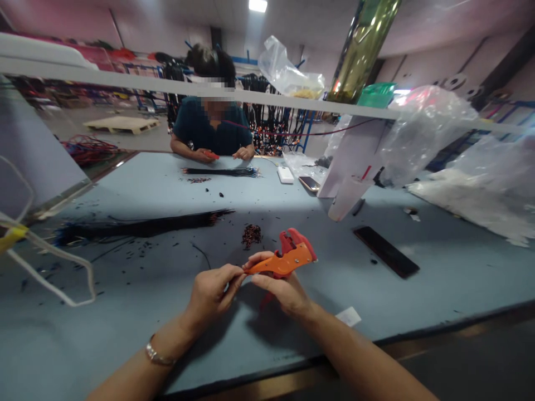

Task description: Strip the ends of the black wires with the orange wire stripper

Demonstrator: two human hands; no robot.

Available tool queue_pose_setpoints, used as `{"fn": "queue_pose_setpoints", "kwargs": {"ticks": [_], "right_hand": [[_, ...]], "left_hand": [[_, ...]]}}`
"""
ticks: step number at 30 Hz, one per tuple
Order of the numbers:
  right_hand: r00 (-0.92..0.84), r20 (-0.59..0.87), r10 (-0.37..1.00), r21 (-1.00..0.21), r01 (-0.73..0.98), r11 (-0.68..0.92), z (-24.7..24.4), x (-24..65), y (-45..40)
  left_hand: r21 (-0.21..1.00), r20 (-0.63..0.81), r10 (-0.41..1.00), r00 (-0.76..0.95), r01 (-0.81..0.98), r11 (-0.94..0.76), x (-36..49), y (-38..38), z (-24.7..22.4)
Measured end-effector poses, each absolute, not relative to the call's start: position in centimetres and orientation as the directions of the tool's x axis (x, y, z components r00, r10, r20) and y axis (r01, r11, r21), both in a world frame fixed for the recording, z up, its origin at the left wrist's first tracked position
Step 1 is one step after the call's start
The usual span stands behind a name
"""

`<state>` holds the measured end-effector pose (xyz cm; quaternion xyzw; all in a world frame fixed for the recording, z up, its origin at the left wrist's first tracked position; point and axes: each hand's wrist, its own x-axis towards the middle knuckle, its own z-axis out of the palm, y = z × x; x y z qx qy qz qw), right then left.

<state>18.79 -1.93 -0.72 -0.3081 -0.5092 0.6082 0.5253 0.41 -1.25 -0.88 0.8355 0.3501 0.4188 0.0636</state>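
Note:
My right hand [288, 292] is wrapped round an orange and red wire stripper [292, 257], whose red jaw end points up and to the right. My left hand [215, 289] is closed in a pinch at the tool's narrow orange end. A thin black wire [203, 253] curves down into the left hand; its end between the fingertips is hidden. Just beyond the tool lies a small pile of short copper-coloured and dark bits [251, 236]. A long bundle of black wires [146, 225] stretches across the table to the left.
A co-worker [213, 128] sits opposite, behind another wire bundle [221, 172]. To the right are a dark phone [385, 250], a plastic cup [346, 197] and clear bags [430, 133]. A white looped cord [54, 273] hangs at left. An overhead shelf [146, 84] crosses the view.

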Motion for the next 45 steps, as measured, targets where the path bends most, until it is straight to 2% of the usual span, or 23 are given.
{"fn": "queue_pose_setpoints", "kwargs": {"ticks": [4, 7, 9, 13, 20, 29, 36, 45], "right_hand": [[-0.236, 0.212, 0.948, -0.973, -0.14, 0.182, -0.36, 18.65, -2.19], [-0.185, 0.211, 0.96, -0.977, -0.076, 0.2, -0.4, 18.57, -2.23], [-0.195, 0.198, 0.961, -0.979, -0.083, 0.185, -0.59, 18.63, -2.13], [-0.256, 0.195, 0.947, -0.98, -0.09, 0.178, -0.97, 18.92, -1.81], [-0.271, 0.152, 0.95, -0.988, -0.079, 0.136, -0.8, 19.05, -1.76], [-0.291, 0.083, 0.953, -0.991, -0.126, 0.048, -1.1, 19.25, -1.77], [-0.291, 0.029, 0.956, -0.974, -0.225, -0.039, -1.16, 18.95, -1.71], [-0.253, 0.096, 0.963, -0.991, -0.114, 0.069, -1.08, 18.76, -2.01]], "left_hand": [[0.429, 0.649, 0.664, 0.371, 0.542, -0.723, 0.59, -1.41, -0.52], [0.361, 0.673, 0.608, 0.421, 0.531, -0.767, 0.56, -1.37, -0.37], [0.33, 0.687, 0.568, 0.453, 0.502, -0.799, 0.55, -1.38, -0.32], [0.344, 0.681, 0.558, 0.473, 0.467, -0.815, 0.54, -1.45, -0.33], [0.29, 0.68, 0.535, 0.501, 0.486, -0.824, 0.41, -1.34, -0.58], [0.278, 0.658, 0.55, 0.514, 0.512, -0.812, 0.24, -1.24, -0.74], [0.419, 0.647, 0.627, 0.435, 0.484, -0.768, 0.27, -1.42, -0.27], [0.406, 0.636, 0.591, 0.496, 0.436, -0.803, 0.61, -1.51, -0.3]]}}
